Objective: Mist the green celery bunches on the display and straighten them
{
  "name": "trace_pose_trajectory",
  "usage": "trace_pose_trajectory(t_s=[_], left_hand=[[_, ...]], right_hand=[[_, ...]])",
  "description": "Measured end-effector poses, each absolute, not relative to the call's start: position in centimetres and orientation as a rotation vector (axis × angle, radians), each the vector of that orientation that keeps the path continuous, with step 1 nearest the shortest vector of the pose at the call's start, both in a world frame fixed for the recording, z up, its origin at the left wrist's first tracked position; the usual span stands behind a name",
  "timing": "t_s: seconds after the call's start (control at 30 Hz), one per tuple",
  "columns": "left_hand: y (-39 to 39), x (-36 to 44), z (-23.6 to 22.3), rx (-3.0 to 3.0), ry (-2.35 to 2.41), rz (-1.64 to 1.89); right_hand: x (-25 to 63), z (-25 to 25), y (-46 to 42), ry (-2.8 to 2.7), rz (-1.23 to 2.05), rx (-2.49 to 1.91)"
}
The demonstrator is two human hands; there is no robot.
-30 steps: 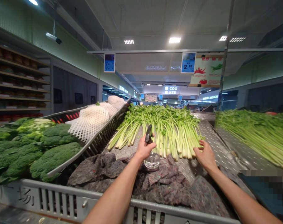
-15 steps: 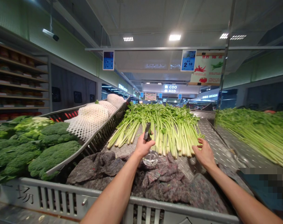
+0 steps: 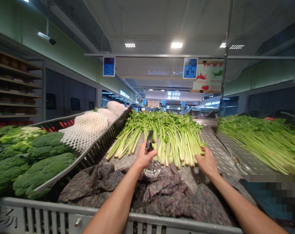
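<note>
My left hand (image 3: 145,155) is closed around the neck of a spray bottle (image 3: 152,169) with a black trigger head and a clear body. The bottle is held above a crumpled grey felt cloth (image 3: 162,191), in front of the celery. Bunches of celery (image 3: 170,139) lie side by side on a metal tread plate, stalk ends toward me and leaves at the back. My right hand (image 3: 207,161) is at the celery's right edge with its fingers apart and slightly bent. It is close to the outermost stalks; whether it touches them I cannot tell.
At the left, broccoli (image 3: 45,162) and cauliflower in white foam nets (image 3: 85,126) sit beside a black crate wall (image 3: 105,143). A grey slatted crate edge (image 3: 108,216) runs along the front. A mirror (image 3: 259,139) at the right reflects the celery. Price signs (image 3: 190,68) hang overhead.
The view has shifted slightly, so the scene sits a little further left and lower. Both hands keep nearly the same place relative to the celery, the left still holding the spray bottle.
</note>
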State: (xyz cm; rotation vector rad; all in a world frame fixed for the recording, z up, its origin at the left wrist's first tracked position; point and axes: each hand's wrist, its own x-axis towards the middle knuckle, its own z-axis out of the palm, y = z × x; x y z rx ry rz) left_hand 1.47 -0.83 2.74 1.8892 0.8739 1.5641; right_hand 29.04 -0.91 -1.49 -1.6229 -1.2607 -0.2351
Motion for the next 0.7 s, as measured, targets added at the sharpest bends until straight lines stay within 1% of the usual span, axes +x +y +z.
trace_pose_trajectory(t_s=[0.23, 0.5, 0.7], left_hand=[[0.3, 0.8, 2.2, 1.912, 0.981, 1.617], [0.1, 0.9, 2.4, 1.935, 0.988, 1.58], [0.4, 1.1, 2.1, 1.868, 0.947, 1.647]], right_hand=[[26.0, 0.9, 0.9, -1.312, -0.402, -1.494], [25.5, -1.6, 1.6, -1.515, -0.476, -1.508], [24.8, -1.7, 0.9, -1.54, -0.468, -1.468]])
